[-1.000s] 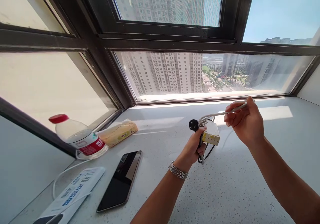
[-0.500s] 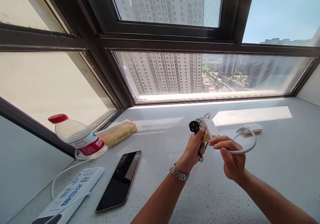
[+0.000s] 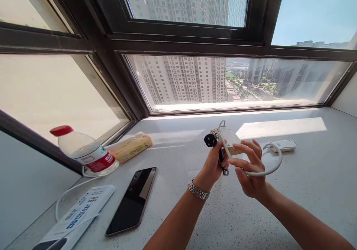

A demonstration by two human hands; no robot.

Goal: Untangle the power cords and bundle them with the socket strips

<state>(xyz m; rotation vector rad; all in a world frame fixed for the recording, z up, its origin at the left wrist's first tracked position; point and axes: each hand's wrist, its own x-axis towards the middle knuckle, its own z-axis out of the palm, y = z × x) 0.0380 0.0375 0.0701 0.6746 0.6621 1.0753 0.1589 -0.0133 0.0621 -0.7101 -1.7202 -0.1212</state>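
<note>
Bottle (image 3: 83, 151): laid at the surface's (image 3: 306, 190) left edge, by the window.
Phone (image 3: 131, 201): face up, near the front-left corner.
Left hand (image 3: 213, 164): closed around the adapter (image 3: 230, 140) and black plug (image 3: 209, 140), held above mid-surface.
Right hand (image 3: 251, 172): the white cable (image 3: 275, 166) is pinched beside the adapter.
Cable end block (image 3: 284, 145): rested toward the right edge.

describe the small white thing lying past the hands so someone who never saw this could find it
Start at the wide window and drop to the speckled white stone sill below it. In the sunlit patch on its right half lies a small white oblong socket block, flat, beyond the right hand. Unlike the yellow-sided adapter held up in the hands, it rests untouched at the end of the looping white cable.
</note>
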